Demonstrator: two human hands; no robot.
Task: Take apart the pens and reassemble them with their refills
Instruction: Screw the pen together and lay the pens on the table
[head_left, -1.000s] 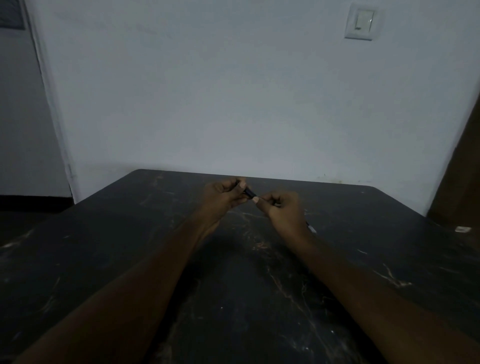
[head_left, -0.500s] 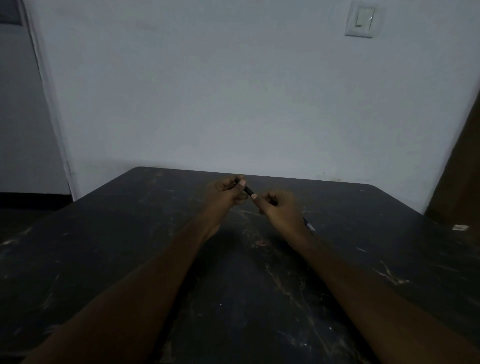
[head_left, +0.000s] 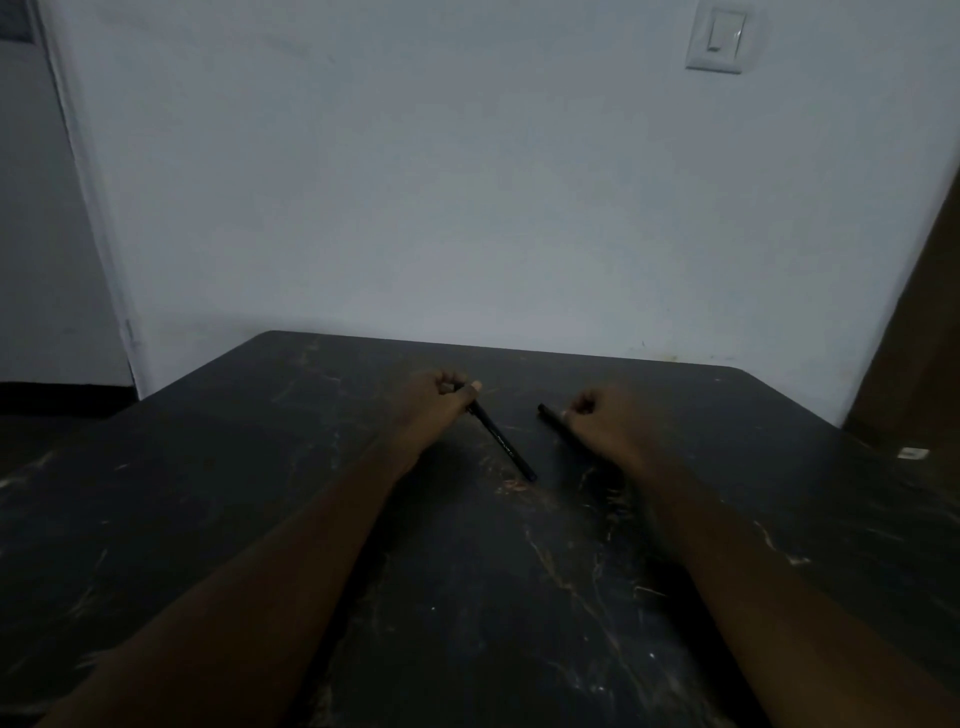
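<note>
1. Fingers (head_left: 474, 387) of my left hand (head_left: 436, 402) are curled round the upper end of a long, slim black pen piece (head_left: 504, 441). Its free end slants down toward me, close to the dark scratched tabletop (head_left: 260, 467); contact cannot be confirmed.
2. My right hand (head_left: 597, 423) has its fingers (head_left: 584, 402) curled, pinching a shorter black pen piece (head_left: 549, 417). Most of that piece is hidden in the fist.
3. The two pieces do not touch; there is a clear gap between them, with one hand on either side.
4. Judgement: the pen is apart, and I hold the halves clear of each other to get at the inside.
5. Barrel, cap or refill: too dark to tell which is which.
</note>
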